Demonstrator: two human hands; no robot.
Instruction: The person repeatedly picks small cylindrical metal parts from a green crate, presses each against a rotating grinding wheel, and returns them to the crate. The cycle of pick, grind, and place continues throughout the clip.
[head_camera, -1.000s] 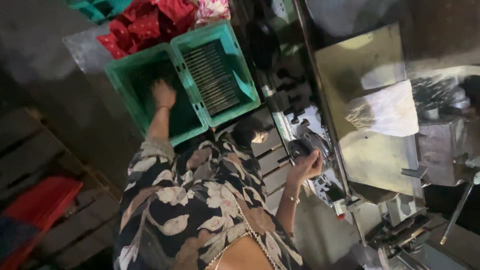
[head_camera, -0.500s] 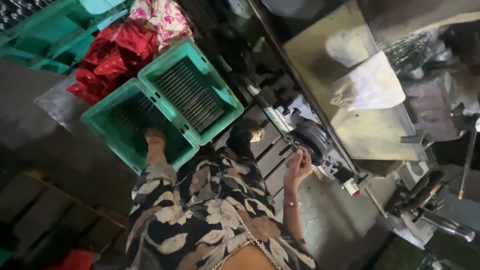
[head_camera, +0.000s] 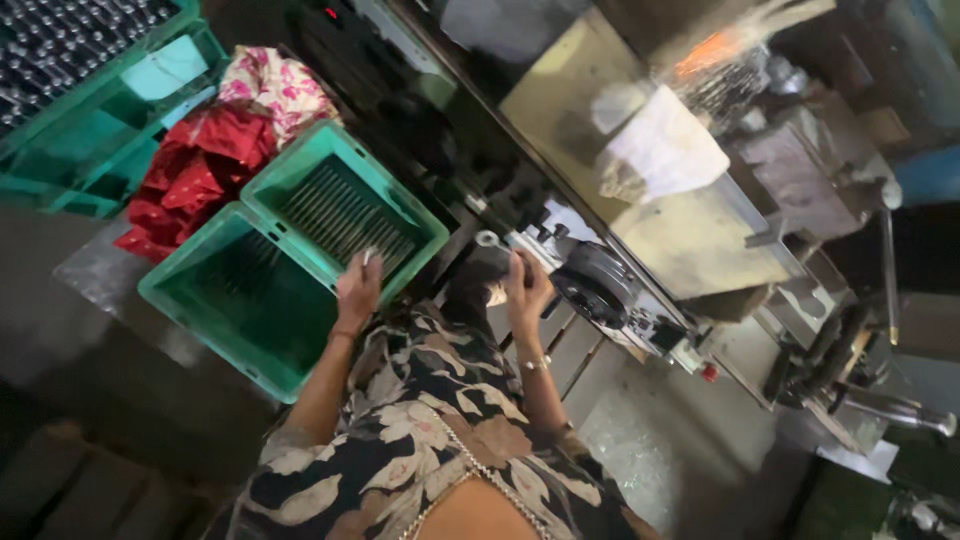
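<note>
Having left the crate (head_camera: 250, 330), left hand (head_camera: 358, 290)

Two crates sit side by side left of centre: the near crate (head_camera: 225, 310) lower left, the far crate (head_camera: 345, 205) just up and right of it, touching. Metal rods (head_camera: 340, 215) lie in the far crate. A cloth bundle (head_camera: 215, 165) lies against both crates on their upper left. More crates (head_camera: 90, 110) fill the upper-left corner. The left hand (head_camera: 358, 290) is over the edge where the two crates meet. The right hand (head_camera: 525, 285) is right of it, at centre, beside the machine (head_camera: 640, 210), which runs from top centre to the lower right. A rag (head_camera: 665, 150) lies on the machine's top.
</note>
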